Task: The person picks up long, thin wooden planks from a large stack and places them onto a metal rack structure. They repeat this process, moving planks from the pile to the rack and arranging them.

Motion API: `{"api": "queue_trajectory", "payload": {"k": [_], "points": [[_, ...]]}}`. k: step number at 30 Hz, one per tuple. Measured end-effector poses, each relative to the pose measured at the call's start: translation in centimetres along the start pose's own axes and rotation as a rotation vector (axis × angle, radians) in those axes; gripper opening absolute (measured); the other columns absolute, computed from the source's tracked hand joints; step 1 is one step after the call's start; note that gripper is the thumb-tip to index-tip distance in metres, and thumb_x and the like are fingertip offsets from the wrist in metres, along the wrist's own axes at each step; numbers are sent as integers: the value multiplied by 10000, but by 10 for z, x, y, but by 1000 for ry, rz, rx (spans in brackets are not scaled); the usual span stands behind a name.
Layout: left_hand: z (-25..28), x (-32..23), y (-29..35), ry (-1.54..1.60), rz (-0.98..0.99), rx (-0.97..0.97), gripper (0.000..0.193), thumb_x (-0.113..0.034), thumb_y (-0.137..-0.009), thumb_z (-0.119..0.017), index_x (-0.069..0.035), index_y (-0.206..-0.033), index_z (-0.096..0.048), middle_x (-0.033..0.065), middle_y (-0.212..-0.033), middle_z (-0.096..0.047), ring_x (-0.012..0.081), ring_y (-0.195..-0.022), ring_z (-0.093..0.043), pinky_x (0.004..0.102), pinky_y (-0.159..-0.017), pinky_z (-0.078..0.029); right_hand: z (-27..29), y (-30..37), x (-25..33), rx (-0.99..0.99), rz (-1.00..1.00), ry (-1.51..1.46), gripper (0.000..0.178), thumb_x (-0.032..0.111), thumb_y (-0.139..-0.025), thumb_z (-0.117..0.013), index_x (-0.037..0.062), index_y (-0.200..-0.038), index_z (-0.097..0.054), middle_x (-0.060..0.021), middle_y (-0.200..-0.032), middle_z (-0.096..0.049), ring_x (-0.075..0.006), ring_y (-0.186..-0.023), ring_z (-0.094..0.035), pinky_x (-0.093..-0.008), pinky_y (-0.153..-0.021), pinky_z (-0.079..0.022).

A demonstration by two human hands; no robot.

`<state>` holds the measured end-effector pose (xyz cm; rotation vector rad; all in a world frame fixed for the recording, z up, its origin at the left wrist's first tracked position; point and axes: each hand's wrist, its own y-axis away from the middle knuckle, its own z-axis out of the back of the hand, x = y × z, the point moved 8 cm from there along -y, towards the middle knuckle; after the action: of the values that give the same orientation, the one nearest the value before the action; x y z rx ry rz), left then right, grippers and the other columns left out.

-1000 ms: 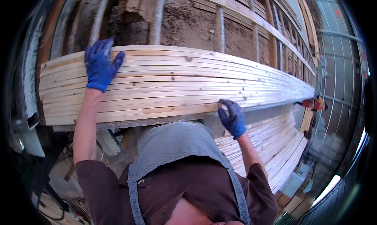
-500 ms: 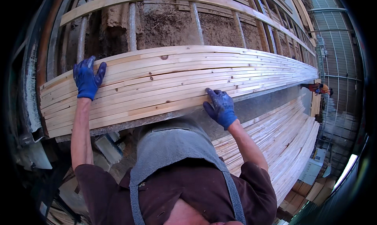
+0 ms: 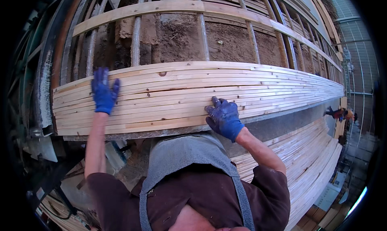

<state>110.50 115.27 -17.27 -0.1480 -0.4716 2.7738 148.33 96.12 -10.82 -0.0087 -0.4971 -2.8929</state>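
Note:
Long pale wooden boards (image 3: pixel 181 94) lie side by side in a flat layer across the bench in front of me, with dark knots in several of them. My left hand (image 3: pixel 104 92), in a blue work glove, is over the far left part of the layer, its fingers stretched out toward the far edge and slightly blurred. Near the front edge, right of the middle, my right hand (image 3: pixel 224 116) in a matching glove rests on the boards with its fingers spread. Neither hand grips a board. A metal ledge (image 3: pixel 177 131) runs under the near edge.
Beyond the layer, metal bars (image 3: pixel 202 35) cross a sawdust-covered pit, with a single long board (image 3: pixel 161 7) lying over them. A large stack of boards (image 3: pixel 306 162) stands at my right. Another person (image 3: pixel 342 114) is far off to the right. A steel upright (image 3: pixel 46 90) borders the left end.
The whole view has shifted, so the boards sit lower and further right. My right hand lies further onto the boards, and my left hand stays near the far left edge, now blurred.

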Motion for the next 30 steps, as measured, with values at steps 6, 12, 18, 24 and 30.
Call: {"api": "queue_trajectory", "payload": {"k": [6,12,18,24,30], "points": [[19,-104,12,167,113,-6,733,-450,-899,-661,-100,-1498,-426,165,-1563,-382,365,-1447,-339,534,-1179,-211,0,-4,-18,59,89,-148,455,339,-839,-672,83,-1215,-651,-228,-1355,-572,-363,-1071,-621,-497,-829,-497],[16,-106,12,141,106,11,760,-487,-887,-655,-107,-1501,-417,164,-1563,-376,361,-1446,-334,549,-1179,-203,-1,-9,-47,-67,159,-181,486,337,-847,-670,54,-1237,-611,-209,-1379,-552,-350,-997,-635,-478,-824,-523],[10,-105,11,122,107,54,760,-486,-894,-647,-103,-1506,-410,175,-1575,-355,367,-1457,-317,555,-1183,-192,-1,-10,-59,-66,192,-199,480,330,-843,-677,59,-1235,-615,-197,-1385,-556,-340,-989,-640,-477,-829,-526],[7,-106,9,121,88,49,754,-489,-900,-639,-100,-1505,-412,176,-1577,-352,367,-1459,-313,559,-1182,-189,0,-26,-86,-146,151,-208,487,333,-834,-688,65,-1235,-623,-194,-1368,-576,-352,-945,-658,-475,-823,-526],[10,-102,13,116,103,48,750,-490,-899,-642,-104,-1501,-417,165,-1578,-353,364,-1461,-311,550,-1185,-187,4,-30,-84,-103,184,-209,466,327,-829,-702,64,-1208,-642,-202,-1347,-593,-350,-974,-667,-470,-842,-534]]}}
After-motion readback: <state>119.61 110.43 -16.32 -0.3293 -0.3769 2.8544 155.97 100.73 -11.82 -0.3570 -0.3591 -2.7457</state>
